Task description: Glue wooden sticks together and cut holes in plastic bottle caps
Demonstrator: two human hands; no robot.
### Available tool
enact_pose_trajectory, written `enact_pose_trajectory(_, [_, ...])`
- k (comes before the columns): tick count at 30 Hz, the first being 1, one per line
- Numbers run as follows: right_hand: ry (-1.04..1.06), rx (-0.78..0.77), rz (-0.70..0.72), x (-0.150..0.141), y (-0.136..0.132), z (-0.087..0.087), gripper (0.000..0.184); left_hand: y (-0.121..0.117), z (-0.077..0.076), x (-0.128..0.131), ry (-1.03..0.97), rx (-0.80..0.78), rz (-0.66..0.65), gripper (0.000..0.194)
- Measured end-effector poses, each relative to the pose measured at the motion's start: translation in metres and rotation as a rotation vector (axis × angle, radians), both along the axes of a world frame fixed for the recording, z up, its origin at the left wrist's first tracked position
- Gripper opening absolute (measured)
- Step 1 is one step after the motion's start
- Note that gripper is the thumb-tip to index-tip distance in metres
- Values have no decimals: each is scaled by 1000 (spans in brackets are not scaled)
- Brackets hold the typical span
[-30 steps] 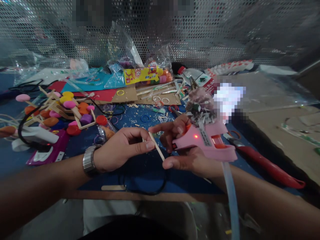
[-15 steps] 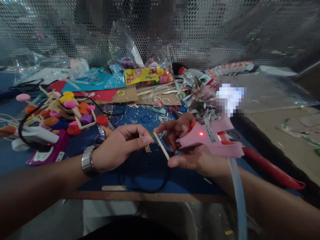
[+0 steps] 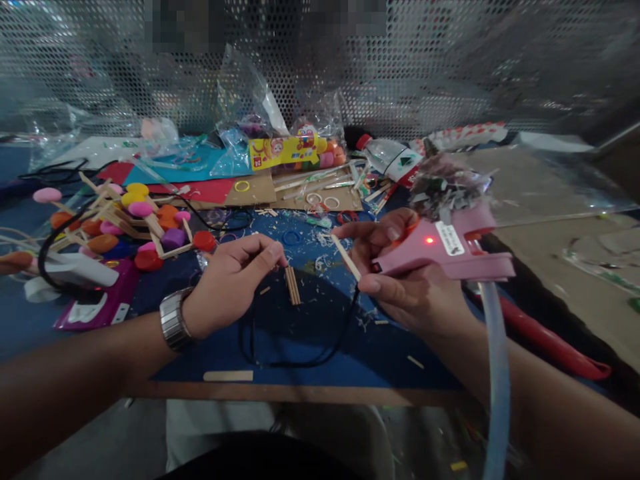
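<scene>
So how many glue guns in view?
1: the pink glue gun, held in the right hand, which also holds a thin wooden stick. Others may be hidden in the clutter.

Craft workshop — glue gun (image 3: 437,252), sticks (image 3: 293,288), scraps (image 3: 326,238)

the glue gun (image 3: 440,258) is pink with a glowing red light (image 3: 429,240), the stick (image 3: 346,257) just left of it pale tan, the worktop (image 3: 315,337) beneath it blue, the handle (image 3: 547,337) to its right red, and the dotted mesh (image 3: 300,40) behind it silvery grey.
</scene>
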State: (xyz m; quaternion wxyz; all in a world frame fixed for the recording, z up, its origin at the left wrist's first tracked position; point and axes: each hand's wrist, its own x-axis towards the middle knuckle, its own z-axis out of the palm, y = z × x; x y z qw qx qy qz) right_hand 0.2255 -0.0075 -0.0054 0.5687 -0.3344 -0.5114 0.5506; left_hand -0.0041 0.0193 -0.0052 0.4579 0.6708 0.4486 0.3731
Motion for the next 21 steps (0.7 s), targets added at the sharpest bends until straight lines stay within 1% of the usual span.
enact_pose_trajectory(3, [6,-11,1,-1,0,0,60,5,5,0,146,114,33,30])
enact_pose_trajectory(6, [-2,-8,6,-1,0,0,60,8,5,-1,225,139,69,20])
enact_pose_trajectory(7, [-3,-7,4,0,0,0,60,9,5,-1,236,142,76,24])
enact_pose_trajectory(9, [4,-9,0,0,1,-1,61,10,3,-3,240,153,81,36])
enact_pose_trajectory(11, [10,-4,1,0,1,-1,62,10,2,-4,225,159,81,41])
enact_pose_trajectory(16, [-22,-3,33,-2,1,0,61,6,2,-3,169,136,63,36])
enact_pose_trajectory(21, [-78,-24,135,-4,-2,1,60,-3,5,3,109,83,-44,36])
